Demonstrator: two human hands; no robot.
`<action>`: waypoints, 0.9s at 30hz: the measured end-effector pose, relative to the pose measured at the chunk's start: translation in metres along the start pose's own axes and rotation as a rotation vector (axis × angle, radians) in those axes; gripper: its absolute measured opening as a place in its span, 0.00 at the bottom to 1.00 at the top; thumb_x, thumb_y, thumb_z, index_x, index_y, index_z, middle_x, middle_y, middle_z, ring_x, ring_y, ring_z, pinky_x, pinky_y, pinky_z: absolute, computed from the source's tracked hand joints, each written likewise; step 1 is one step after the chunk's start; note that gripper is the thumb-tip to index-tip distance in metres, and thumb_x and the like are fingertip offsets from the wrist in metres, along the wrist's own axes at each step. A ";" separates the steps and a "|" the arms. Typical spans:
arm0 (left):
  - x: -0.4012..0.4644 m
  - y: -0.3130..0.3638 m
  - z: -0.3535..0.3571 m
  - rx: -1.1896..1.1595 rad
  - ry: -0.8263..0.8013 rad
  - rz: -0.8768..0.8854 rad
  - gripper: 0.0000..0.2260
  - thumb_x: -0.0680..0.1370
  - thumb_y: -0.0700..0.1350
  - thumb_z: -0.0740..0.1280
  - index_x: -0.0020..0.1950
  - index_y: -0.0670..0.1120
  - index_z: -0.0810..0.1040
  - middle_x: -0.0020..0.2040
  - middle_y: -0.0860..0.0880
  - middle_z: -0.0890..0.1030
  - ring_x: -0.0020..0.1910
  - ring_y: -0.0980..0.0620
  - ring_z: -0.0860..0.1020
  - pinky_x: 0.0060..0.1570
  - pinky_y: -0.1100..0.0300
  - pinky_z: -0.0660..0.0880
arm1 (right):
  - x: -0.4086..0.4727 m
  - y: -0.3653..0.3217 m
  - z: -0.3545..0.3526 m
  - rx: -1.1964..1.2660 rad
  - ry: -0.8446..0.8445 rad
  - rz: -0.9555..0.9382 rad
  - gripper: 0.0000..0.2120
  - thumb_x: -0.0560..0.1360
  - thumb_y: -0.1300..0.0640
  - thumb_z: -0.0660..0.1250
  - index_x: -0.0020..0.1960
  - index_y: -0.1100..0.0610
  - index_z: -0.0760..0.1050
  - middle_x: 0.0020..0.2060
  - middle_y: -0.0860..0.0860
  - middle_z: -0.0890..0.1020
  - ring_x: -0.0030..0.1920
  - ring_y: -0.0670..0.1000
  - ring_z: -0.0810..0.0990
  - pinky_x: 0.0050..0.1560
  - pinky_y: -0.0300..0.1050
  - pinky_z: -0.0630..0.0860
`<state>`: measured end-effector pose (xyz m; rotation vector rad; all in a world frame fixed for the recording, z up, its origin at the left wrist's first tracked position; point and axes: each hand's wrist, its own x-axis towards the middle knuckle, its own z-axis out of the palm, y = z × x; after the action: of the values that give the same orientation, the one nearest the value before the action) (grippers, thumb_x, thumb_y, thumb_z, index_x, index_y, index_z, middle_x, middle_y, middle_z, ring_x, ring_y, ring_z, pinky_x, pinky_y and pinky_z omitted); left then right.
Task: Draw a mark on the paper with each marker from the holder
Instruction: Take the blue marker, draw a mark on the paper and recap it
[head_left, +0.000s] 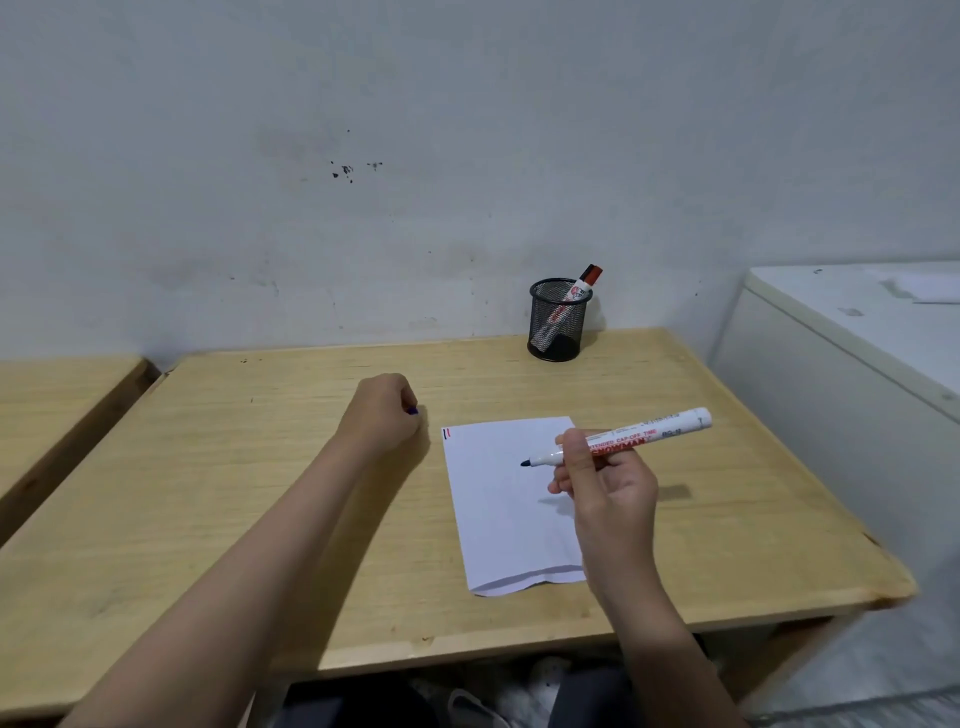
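A white sheet of paper (506, 499) lies on the wooden table (260, 493), with short red and dark marks at its top left corner. My right hand (602, 478) holds an uncapped white marker (644, 434) with a dark tip just above the paper's middle. My left hand (387, 413) is a closed fist resting left of the paper; a small blue piece, apparently the marker's cap, peeks out of it. A black mesh holder (558, 319) stands at the table's back edge with a red-capped marker (584, 283) leaning in it.
A white cabinet (841, 364) stands close to the table's right side. A second wooden table (57, 400) sits to the left, separated by a narrow gap. The wall runs right behind the holder.
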<state>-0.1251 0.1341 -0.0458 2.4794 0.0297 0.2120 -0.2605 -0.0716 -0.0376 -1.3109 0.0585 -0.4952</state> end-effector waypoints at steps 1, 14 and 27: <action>0.005 0.000 0.002 0.002 -0.019 0.007 0.03 0.70 0.39 0.68 0.42 0.41 0.78 0.41 0.47 0.78 0.45 0.46 0.78 0.37 0.60 0.70 | 0.002 0.001 0.000 -0.005 -0.008 0.002 0.13 0.68 0.48 0.68 0.38 0.59 0.76 0.24 0.47 0.78 0.27 0.43 0.76 0.34 0.35 0.75; -0.043 0.000 0.006 -0.344 0.134 -0.105 0.15 0.68 0.50 0.74 0.47 0.44 0.75 0.32 0.51 0.76 0.32 0.54 0.74 0.32 0.63 0.69 | 0.050 -0.016 0.023 -0.087 -0.168 0.073 0.07 0.69 0.62 0.74 0.36 0.60 0.76 0.24 0.47 0.78 0.27 0.46 0.76 0.32 0.40 0.78; -0.049 -0.009 0.017 0.013 -0.046 0.082 0.23 0.62 0.63 0.73 0.53 0.58 0.76 0.45 0.57 0.75 0.48 0.54 0.74 0.48 0.55 0.63 | 0.088 0.065 0.079 -0.199 -0.228 0.269 0.15 0.69 0.60 0.73 0.30 0.57 0.68 0.22 0.52 0.78 0.24 0.50 0.78 0.29 0.44 0.77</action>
<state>-0.1706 0.1269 -0.0716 2.4996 -0.0909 0.1902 -0.1361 -0.0223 -0.0567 -1.5207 0.0950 -0.1108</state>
